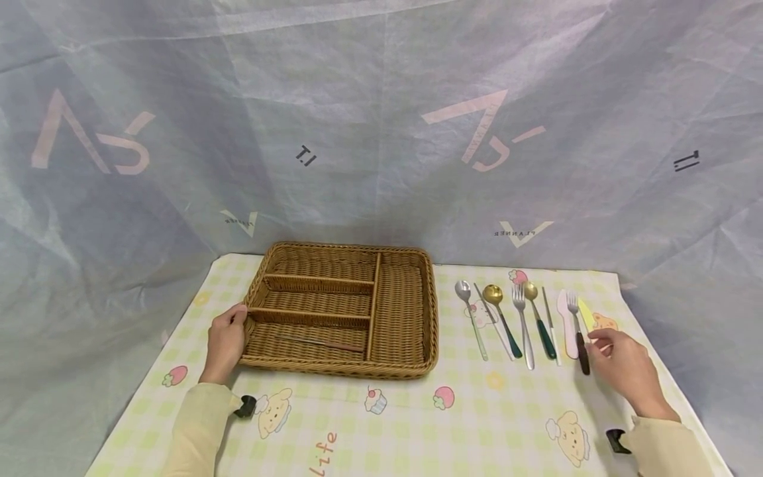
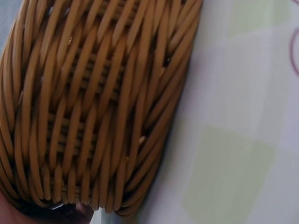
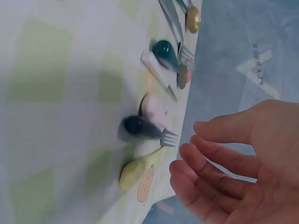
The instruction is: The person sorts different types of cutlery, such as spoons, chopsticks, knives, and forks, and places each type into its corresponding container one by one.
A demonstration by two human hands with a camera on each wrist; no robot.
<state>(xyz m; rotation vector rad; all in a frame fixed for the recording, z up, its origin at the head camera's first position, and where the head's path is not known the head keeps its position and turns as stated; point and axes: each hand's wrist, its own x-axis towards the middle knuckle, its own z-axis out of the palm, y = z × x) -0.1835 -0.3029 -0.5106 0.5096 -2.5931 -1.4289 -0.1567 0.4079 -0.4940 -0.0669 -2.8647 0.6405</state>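
My left hand [image 1: 227, 339] grips the left rim of a brown wicker basket [image 1: 434, 318], close to its front corner; the basket's weave [image 2: 93, 102] fills much of the left wrist view. Over the right end of a cutlery row, my right hand [image 1: 626, 368] hovers with loosely bent fingers and holds nothing. Nearest to it lie a yellow knife [image 3: 133, 175], partly hidden in the head view, and a fork with a dark handle [image 1: 581, 344]. Beside that fork is a pink knife [image 1: 566, 324]. In the basket's front compartment lies a thin stick with a brown end [image 1: 334, 344].
Farther left in the row lie a silver spoon [image 1: 471, 318], two gold spoons with green handles, including one gold spoon [image 1: 503, 318], a silver fork [image 1: 524, 331] and two thin sticks with white ends. A checked cloth [image 1: 477, 430] covers the table; grey fabric [image 1: 381, 132] hangs behind.
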